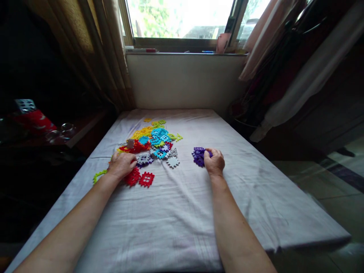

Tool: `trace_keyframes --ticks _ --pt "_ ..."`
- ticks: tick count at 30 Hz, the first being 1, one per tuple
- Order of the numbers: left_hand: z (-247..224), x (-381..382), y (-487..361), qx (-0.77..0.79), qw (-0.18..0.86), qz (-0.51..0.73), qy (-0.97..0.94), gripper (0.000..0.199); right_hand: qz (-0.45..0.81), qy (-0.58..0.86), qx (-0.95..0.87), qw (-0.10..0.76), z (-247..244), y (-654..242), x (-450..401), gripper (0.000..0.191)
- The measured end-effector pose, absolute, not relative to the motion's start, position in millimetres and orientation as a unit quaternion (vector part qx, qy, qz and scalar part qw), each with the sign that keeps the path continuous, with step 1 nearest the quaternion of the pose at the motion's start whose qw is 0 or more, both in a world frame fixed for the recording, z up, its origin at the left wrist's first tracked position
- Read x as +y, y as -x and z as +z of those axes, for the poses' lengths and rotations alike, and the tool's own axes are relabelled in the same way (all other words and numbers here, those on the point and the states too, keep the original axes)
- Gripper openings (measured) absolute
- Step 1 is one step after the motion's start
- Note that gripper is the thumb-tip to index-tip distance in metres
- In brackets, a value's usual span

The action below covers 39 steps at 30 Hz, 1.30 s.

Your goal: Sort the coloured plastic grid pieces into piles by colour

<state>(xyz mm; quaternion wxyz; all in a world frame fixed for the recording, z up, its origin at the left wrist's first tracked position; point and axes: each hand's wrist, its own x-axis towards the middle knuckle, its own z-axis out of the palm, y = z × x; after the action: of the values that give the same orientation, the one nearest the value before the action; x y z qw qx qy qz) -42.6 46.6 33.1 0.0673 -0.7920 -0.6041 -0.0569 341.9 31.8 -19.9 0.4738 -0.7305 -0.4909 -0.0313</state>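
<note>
My left hand [121, 165] rests at the near left side of a mixed heap of plastic interlocking building tiles, its fingers curled down among them; what they grip is hidden. Right beside it are red tiles [146, 179], a grey window tile [144, 158] and a lime green frame piece [99, 176]. Blue tiles [159, 135] and yellow tiles [142, 132] lie farther back. To the right, apart from the heap, sits a small pile of purple tiles [198, 156]. My right hand [215, 161] is closed at its right edge, fingers on a purple tile.
A pale cloth covers the table [170, 227]. Behind it stand a low wall and a window [182, 19] with a pink object [223, 42] on the sill. A curtain [108, 49] hangs left, clothes [284, 68] right. Glasses [68, 131] stand on a dark side surface.
</note>
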Motion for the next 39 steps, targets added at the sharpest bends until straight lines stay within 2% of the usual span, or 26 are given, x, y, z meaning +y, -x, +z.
trace_keyframes --ticks 5,9,14,19,25,30,34,39 --pt "29.7 41.6 38.4 -0.601 0.076 -0.114 0.787 0.029 -0.043 0.702 -0.503 0.501 -20.9 -337.7 31.8 0.024" --pt "24.8 43.5 28.4 -0.555 0.021 -0.129 0.821 0.043 -0.044 0.69 -0.515 0.507 -23.6 -336.4 32.5 0.024" --pt "23.9 54.1 32.4 -0.568 -0.024 -0.136 0.811 0.04 -0.053 0.682 -0.522 0.509 -26.1 -335.8 33.4 0.024" --pt "32.4 53.7 56.6 -0.608 0.022 -0.166 0.776 0.037 -0.053 0.669 -0.528 0.52 -27.2 -333.2 33.7 0.023" --pt "33.4 37.4 61.7 -0.652 0.095 -0.128 0.742 0.047 -0.043 0.661 -0.535 0.524 -24.8 -330.1 31.5 0.024" --pt "16.3 27.3 26.1 -0.6 0.098 -0.143 0.781 0.021 -0.041 0.653 -0.546 0.523 -25.0 -326.9 30.7 0.025" --pt "7.7 23.0 6.2 -0.616 0.098 -0.171 0.763 0.01 -0.037 0.649 -0.558 0.516 -25.5 -323.3 30.7 0.024" --pt "12.2 14.2 1.3 -0.623 0.044 -0.194 0.757 0.01 -0.032 0.645 -0.567 0.511 -23.2 -321.4 30.2 0.025"
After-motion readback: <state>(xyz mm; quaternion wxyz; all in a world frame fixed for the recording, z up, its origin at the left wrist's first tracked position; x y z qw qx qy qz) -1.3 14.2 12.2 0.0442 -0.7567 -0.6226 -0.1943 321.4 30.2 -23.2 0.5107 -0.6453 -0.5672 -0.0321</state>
